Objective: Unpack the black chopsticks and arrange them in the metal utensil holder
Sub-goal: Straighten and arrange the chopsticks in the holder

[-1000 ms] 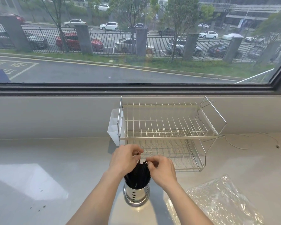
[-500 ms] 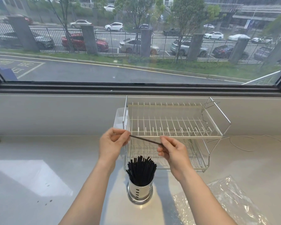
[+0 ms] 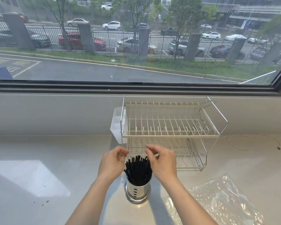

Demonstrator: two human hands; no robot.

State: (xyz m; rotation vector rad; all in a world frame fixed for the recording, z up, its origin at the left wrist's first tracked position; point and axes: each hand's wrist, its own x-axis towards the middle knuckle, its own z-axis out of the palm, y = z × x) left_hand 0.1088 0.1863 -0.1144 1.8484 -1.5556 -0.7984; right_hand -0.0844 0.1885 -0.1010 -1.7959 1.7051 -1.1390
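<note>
A bundle of several black chopsticks [image 3: 138, 169] stands upright in the perforated metal utensil holder [image 3: 137, 191] on the pale counter. My left hand [image 3: 113, 162] is just left of the chopstick tops, thumb and forefinger pinched together. My right hand [image 3: 163, 163] is just right of them, its fingers curled over the tips and also pinched. I see nothing held in either hand. Whether the fingertips touch the chopsticks is unclear.
A two-tier white wire dish rack [image 3: 170, 135] with a clear plastic side cup [image 3: 117, 125] stands right behind the holder, against the window ledge. Crumpled clear plastic wrapping [image 3: 221, 203] lies at the front right. A thin white cord [image 3: 243, 143] trails at the right.
Half a second ago both hands held one dark chopstick level above the holder. That chopstick is no longer between them, and both hands have dropped down to the chopstick tops.
</note>
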